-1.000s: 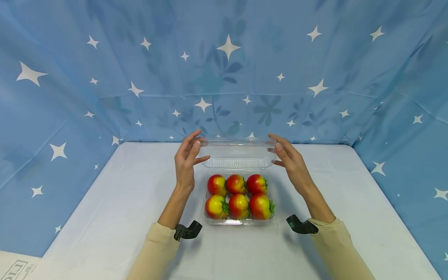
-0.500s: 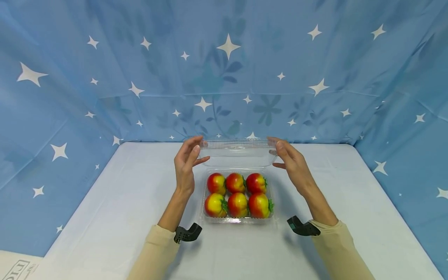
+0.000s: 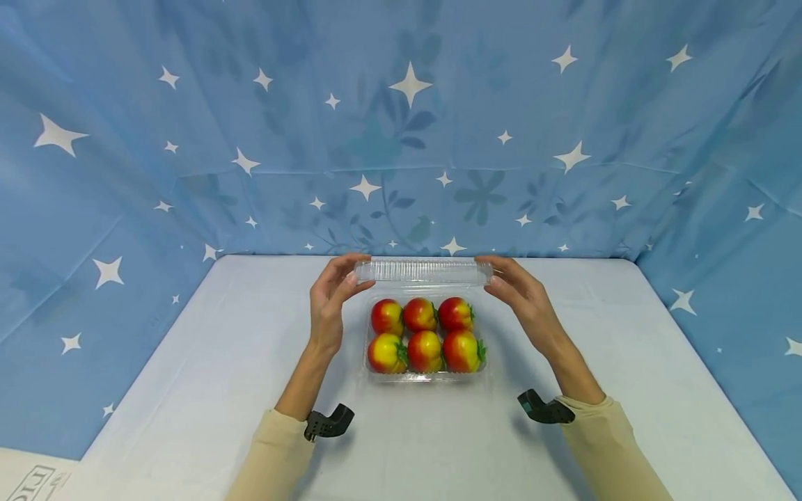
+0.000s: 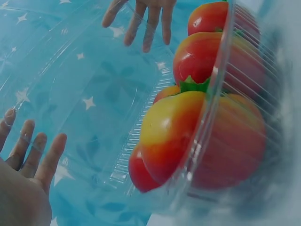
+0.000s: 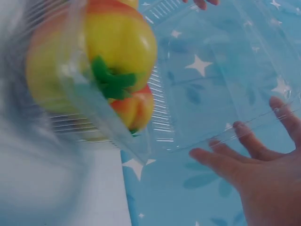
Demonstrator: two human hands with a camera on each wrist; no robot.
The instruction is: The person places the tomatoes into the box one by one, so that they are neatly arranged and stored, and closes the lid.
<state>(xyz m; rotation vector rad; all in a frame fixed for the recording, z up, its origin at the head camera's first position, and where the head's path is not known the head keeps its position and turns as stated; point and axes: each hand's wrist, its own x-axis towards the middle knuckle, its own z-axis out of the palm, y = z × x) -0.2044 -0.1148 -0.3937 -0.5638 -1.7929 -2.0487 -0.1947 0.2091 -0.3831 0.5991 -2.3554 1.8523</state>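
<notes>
A clear plastic clamshell box lies on the white table with its lid raised at the far side. Several glossy red-and-yellow fruits with green leaves, such as this fruit, fill the base in two rows. My left hand holds the left end of the lid, thumb in front and fingers over the top. At the right end, my right hand holds it in the same way. Through the clear lid in the left wrist view, the fingers of the opposite hand show at its far end.
A white table stretches out on both sides of the box. Behind it hangs a blue curtain with white stars. A printed white surface shows at the lower left corner.
The lid has tilted forward and down, so its ribbed side now faces me. Both hands have lowered slightly with it, and the base with the fruits has shifted a little away from me.
</notes>
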